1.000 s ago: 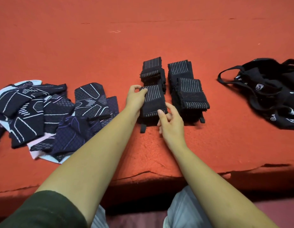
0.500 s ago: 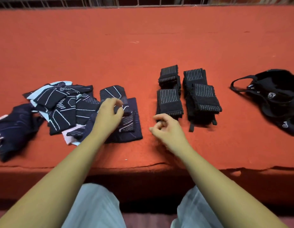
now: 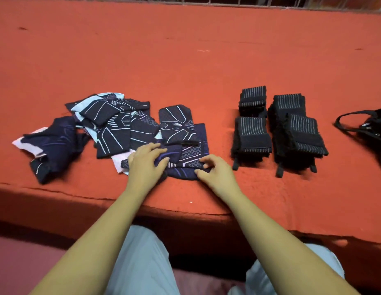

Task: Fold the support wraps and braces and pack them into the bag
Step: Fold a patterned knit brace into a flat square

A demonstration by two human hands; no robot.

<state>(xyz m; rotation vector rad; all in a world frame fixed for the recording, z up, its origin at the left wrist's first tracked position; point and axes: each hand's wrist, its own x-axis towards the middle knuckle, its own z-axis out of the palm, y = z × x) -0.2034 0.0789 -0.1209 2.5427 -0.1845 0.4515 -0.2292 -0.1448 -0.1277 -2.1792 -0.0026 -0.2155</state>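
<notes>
Both hands work at the near edge of the red counter (image 3: 185, 60). The left grip (image 3: 147, 165) lies open, its fingers stretched almost flat and pressing on a navy brace (image 3: 181, 173) with purple lines. The right grip (image 3: 215, 171) is closed on that same brace: its fingers curl over the near right corner and the thumb meets the near hem. The brace lies flat just inside the counter's edge, between the two hands.

A patterned brace (image 3: 176, 124) with white lines overlaps its far side at 12 o'clock. From there toward 10 o'clock spreads a loose pile of braces (image 3: 112, 128), dark with white and pale markings, unfolded and overlapping.

At 2 o'clock from the hands, apart from the pile, sit the folded black wraps (image 3: 252, 133) with thin pale stripes, in two neat rows side by side, strap ends pointing toward the person. At 3 o'clock, cut off by the picture's edge, lies the black bag (image 3: 374, 128), its handle looped on the counter.
</notes>
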